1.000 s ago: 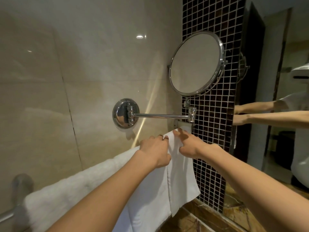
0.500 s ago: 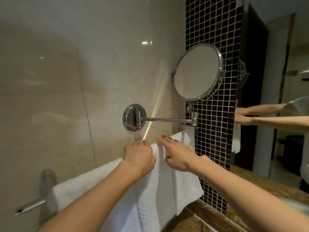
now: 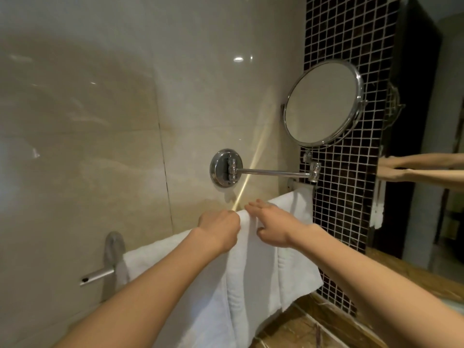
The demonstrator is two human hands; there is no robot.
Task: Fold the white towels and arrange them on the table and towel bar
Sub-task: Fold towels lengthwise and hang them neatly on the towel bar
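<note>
White towels hang side by side over a chrome towel bar on the beige wall. The middle towel drapes over the bar between a wider towel on its left and a further towel on its right. My left hand is closed on the middle towel's top fold at the bar. My right hand lies on the top of the same fold just to the right, fingers stretched forward and pressing the cloth. Most of the bar is hidden under the towels.
A round chrome mirror on a swing arm juts out just above the towels from a wall mount. A dark mosaic tile strip and a large wall mirror stand to the right. A brown marble counter lies below.
Both hands have slid left along the bar with the towel fold, away from the mosaic strip. The view has turned left, so the bar's left bracket shows.
</note>
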